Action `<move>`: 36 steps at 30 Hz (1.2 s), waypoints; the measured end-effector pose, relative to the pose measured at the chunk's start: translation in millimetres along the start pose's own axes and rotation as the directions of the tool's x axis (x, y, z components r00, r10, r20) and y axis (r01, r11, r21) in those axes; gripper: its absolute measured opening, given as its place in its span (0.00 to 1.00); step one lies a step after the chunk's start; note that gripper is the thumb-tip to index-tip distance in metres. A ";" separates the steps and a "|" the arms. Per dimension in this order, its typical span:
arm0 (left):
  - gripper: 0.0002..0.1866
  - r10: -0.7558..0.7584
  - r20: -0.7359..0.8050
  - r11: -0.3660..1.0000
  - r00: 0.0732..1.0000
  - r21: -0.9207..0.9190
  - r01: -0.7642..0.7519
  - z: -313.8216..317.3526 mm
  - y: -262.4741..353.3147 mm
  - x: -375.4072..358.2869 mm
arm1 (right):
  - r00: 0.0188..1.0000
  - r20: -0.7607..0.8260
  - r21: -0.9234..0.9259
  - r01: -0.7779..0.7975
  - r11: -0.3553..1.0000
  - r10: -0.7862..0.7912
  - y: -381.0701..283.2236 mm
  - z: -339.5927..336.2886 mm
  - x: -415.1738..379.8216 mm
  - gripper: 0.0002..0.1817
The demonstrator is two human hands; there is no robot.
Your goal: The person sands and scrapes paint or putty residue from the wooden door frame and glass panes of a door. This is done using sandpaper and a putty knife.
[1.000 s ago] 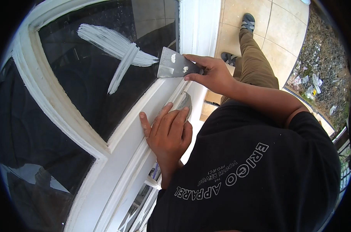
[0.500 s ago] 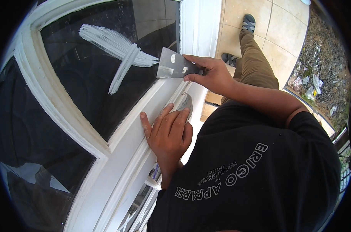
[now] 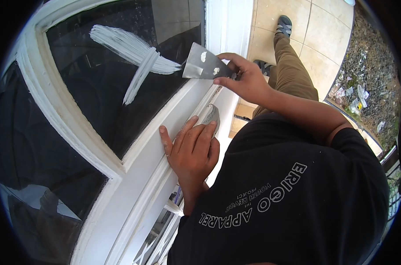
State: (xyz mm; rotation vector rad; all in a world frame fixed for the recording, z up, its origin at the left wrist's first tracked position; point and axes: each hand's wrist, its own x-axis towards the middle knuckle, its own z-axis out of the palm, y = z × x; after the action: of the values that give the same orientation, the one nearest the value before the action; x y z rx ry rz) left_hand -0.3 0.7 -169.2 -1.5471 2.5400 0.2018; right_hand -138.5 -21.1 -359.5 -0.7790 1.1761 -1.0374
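My right hand (image 3: 244,79) pinches a metal putty knife (image 3: 204,64) with white smears on its flat blade. The blade is tilted at the lower right edge of the dark glass pane (image 3: 103,92), close to the end of the white streaks (image 3: 138,53). My left hand (image 3: 194,152) lies palm down over the white frame (image 3: 143,154), its fingers bent over a grey, rounded object (image 3: 213,115) that shows past the fingertips. What that object is cannot be made out, and its lower part is hidden under the hand.
A second dark glass pane (image 3: 37,176) is at the left. Beyond my legs lies a beige tiled floor (image 3: 328,22), and to its right is gravelly ground (image 3: 368,66) with scraps of litter. Lower down, a white slatted structure (image 3: 158,238) shows beside my black shirt (image 3: 288,190).
My right hand has moved slightly up and right with the putty knife, whose blade has turned a little. My left hand has hardly moved.
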 end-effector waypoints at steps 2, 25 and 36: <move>0.15 -0.001 -0.008 1.000 1.000 0.001 0.001 0.8 -2.6 -5.0 | 1.000 -0.016 -0.006 0.024 1.000 -0.024 3.3 0.6 3.9 0.30; 0.15 -0.002 -0.021 1.000 1.000 0.023 0.003 1.4 -5.5 -15.4 | 0.999 0.049 0.042 -0.005 0.999 0.003 12.8 10.7 25.0 0.22; 0.16 -0.012 -0.013 1.000 1.000 0.010 0.012 2.1 -5.2 -15.6 | 0.996 0.088 0.072 -0.014 0.997 0.008 15.3 10.0 35.8 0.20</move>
State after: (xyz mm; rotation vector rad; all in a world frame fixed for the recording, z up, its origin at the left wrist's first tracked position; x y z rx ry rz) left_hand 11.5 12.3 -168.3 -1.5651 2.5368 0.1778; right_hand -123.4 -49.5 -383.6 -0.7531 1.0611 -1.0210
